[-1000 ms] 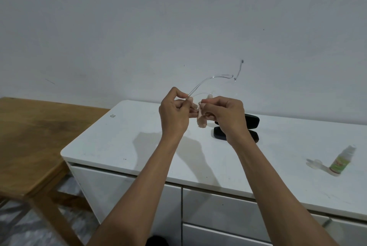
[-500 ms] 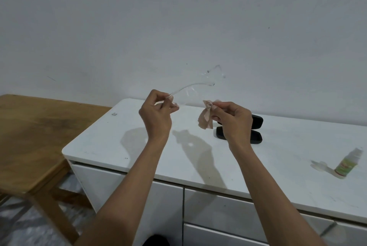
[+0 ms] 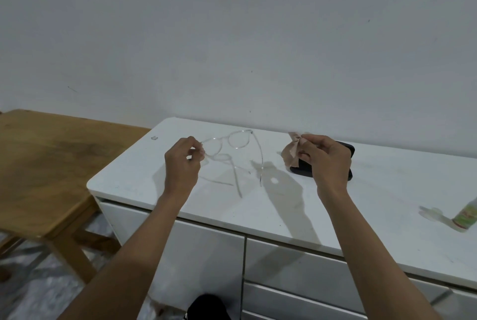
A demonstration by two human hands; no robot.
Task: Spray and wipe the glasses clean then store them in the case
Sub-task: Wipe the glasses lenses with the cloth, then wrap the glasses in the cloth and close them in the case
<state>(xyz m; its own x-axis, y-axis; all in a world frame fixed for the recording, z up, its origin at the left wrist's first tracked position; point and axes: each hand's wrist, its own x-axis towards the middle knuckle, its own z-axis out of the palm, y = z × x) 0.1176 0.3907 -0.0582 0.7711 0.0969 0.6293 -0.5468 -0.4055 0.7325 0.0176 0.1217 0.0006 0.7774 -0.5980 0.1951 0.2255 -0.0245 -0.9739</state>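
Left hand (image 3: 182, 162) pinching clear glasses (image 3: 232, 148) above white cabinet (image 3: 322, 206), right hand (image 3: 326, 162) gripping beige cloth (image 3: 290, 151), black case (image 3: 303, 168) behind

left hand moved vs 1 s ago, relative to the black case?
Yes. The left hand, pinching the glasses, has moved left, away from the black case. It was nearly touching the right hand in front of the case; now a wide gap separates them.
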